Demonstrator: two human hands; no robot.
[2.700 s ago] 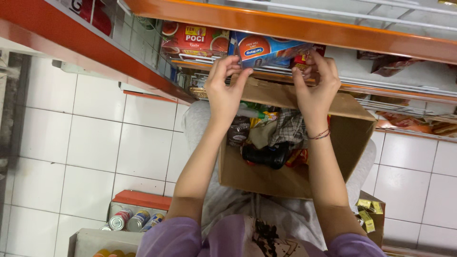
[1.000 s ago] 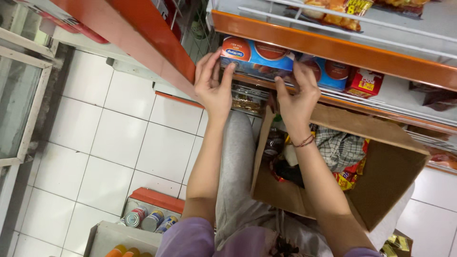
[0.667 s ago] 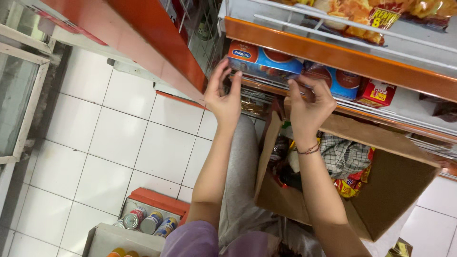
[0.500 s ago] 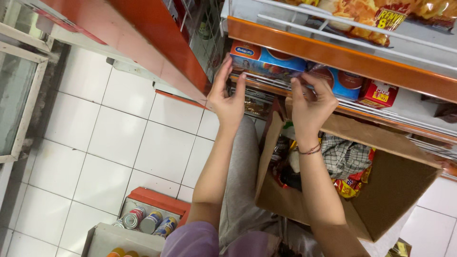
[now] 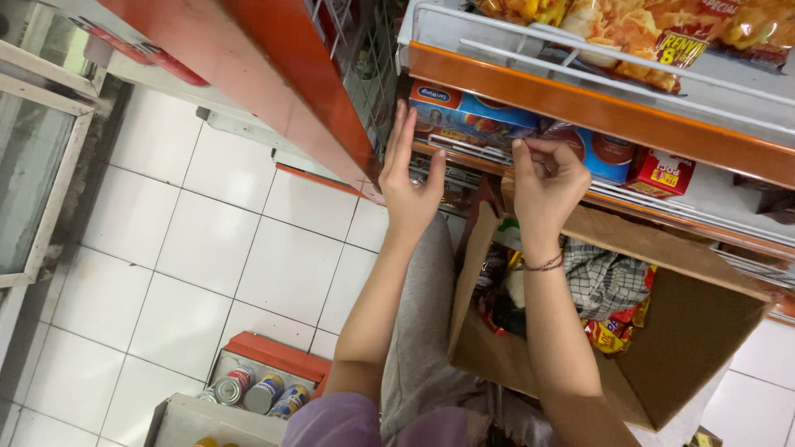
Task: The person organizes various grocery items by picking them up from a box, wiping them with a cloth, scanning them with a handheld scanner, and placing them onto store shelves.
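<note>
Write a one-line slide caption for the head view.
Both hands, left hand open and right hand curled, at a blue box on a store shelf, above an open cardboard box of goods.

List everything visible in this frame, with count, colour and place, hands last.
blue packs: a row, count unclear, blue with red, on the orange-edged shelf in front of the hands
red box: one, red, on the same shelf, right of the blue packs
snack bags: several, orange-yellow, on the wire shelf above
carton: one, brown cardboard, open, on the person's lap under the right arm
packets: several, red and yellow, inside the carton
cloth: one, checked grey-white, inside the carton
cans: at least three, mixed colours, in a low tray on the floor
floor: white tiles
left hand: open, palm at the blue packs' left end
right hand: fingers curled at the packs, bracelet on wrist
</note>
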